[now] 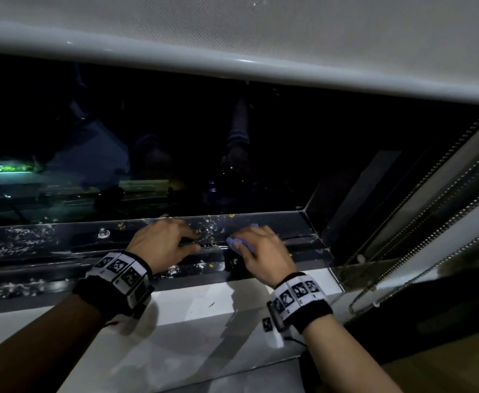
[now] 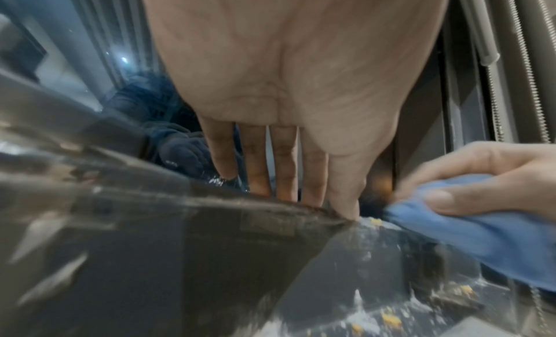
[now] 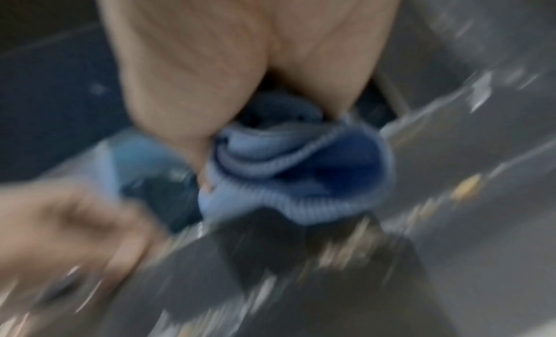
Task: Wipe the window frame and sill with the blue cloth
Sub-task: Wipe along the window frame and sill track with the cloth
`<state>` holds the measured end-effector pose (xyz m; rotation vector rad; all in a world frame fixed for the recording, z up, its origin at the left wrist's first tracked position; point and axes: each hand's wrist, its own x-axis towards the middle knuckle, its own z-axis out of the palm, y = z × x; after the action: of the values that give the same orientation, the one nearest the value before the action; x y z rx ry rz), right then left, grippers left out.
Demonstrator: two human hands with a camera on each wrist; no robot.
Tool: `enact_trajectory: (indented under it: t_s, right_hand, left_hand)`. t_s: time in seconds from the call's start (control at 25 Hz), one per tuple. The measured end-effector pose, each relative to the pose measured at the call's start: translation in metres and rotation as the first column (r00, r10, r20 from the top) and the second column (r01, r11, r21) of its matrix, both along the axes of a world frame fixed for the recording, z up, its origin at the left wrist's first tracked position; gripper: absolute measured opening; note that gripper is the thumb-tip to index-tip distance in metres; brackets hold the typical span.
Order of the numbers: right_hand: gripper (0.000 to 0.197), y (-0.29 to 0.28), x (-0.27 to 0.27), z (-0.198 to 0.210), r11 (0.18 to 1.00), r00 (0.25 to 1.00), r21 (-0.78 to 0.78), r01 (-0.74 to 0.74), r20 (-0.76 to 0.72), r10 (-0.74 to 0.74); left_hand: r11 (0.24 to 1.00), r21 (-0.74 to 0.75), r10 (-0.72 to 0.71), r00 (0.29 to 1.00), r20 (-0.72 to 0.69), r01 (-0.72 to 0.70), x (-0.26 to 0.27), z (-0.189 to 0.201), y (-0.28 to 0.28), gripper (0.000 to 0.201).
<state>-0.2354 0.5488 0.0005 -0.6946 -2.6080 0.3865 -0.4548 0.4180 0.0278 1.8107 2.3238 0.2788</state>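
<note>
The dark window frame (image 1: pixel 48 248) is speckled with white dust and yellow crumbs (image 1: pixel 205 229). Below it runs the white sill (image 1: pixel 198 316). My right hand (image 1: pixel 261 251) grips the bunched blue cloth (image 1: pixel 236 243) and holds it against the frame rail. The left wrist view shows the cloth (image 2: pixel 481 242) under my right hand's fingers (image 2: pixel 469 173). In the blurred right wrist view the cloth (image 3: pixel 300 175) is folded under the palm. My left hand (image 1: pixel 187 243) lies just left of the cloth, its straight fingers (image 2: pixel 285 175) touching the rail edge and holding nothing.
A white roller blind (image 1: pixel 232 38) hangs over the dark glass (image 1: pixel 175 143). Bead chains (image 1: pixel 436 219) run down the right side by the frame's corner. A small metal stud (image 1: pixel 103 232) sticks out of the frame left of my hands.
</note>
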Motion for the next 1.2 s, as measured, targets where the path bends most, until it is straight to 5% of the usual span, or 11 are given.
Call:
enact_trajectory:
  t_s: [0.08,0.24,0.32,0.44,0.52,0.64,0.76,0.88,1.0,1.08,1.2]
  right_hand:
    - [0.025,0.025,0.021,0.007,0.998,0.998,-0.058,-0.010,0.055,0.013]
    - [0.030,0.054,0.042,0.004,0.860,0.858,0.159,0.486,0.101,-0.503]
    - [0.028,0.025,0.016,0.005,0.916,0.912,0.120,0.384,0.107,-0.396]
    - [0.030,0.005,0.006,0.010,0.986,0.995,-0.135,0.098,0.042,-0.093]
    - [0.025,0.029,0.019,0.022,0.971,0.971,-0.029,0.238,0.026,-0.237]
    - [0.019,0.072,0.033,0.032,0.838,0.850,0.310,0.450,0.138,-0.508]
    - [0.042,0.086,0.036,0.027,0.841,0.791,0.266,0.471,0.294,-0.536]
    - [0.032,0.068,0.043,0.018,0.840,0.781,0.279,0.464,0.319,-0.537]
    - [0.029,0.044,0.036,0.021,0.931,0.932,-0.090,0.353,0.122,-0.342]
    - [0.021,0.043,0.032,0.024,0.946,0.959,-0.192,0.260,-0.066,-0.277]
    - [0.022,0.074,0.040,0.012,0.872,0.873,0.053,0.486,-0.063,-0.483]
  left_hand:
    - [1.000,-0.011,0.002,1.000,0.005,-0.002,0.000,0.003,0.001,0.038]
    - [1.000,-0.023,0.009,1.000,-0.014,-0.010,0.003,0.001,0.003,0.035]
    - [1.000,-0.009,0.009,0.999,-0.034,-0.010,0.008,0.002,0.004,0.032]
    - [0.997,0.065,-0.026,0.998,-0.052,0.030,0.020,0.006,0.009,0.025]
    - [0.991,0.106,-0.082,0.996,-0.038,0.085,0.031,0.010,0.015,0.022]
    - [0.986,0.072,-0.148,0.989,-0.028,0.150,0.046,0.005,0.026,0.024]
    - [0.989,0.022,-0.144,0.988,-0.053,0.146,0.049,-0.006,0.032,0.023]
    - [0.989,0.039,-0.141,0.990,-0.027,0.142,0.043,-0.011,0.036,0.025]
    - [0.988,0.051,-0.146,0.989,-0.015,0.147,0.043,-0.012,0.035,0.026]
    - [0.987,0.059,-0.148,0.989,-0.017,0.149,0.041,-0.012,0.034,0.026]
    - [0.986,0.059,-0.159,0.987,-0.008,0.159,0.041,-0.010,0.034,0.026]
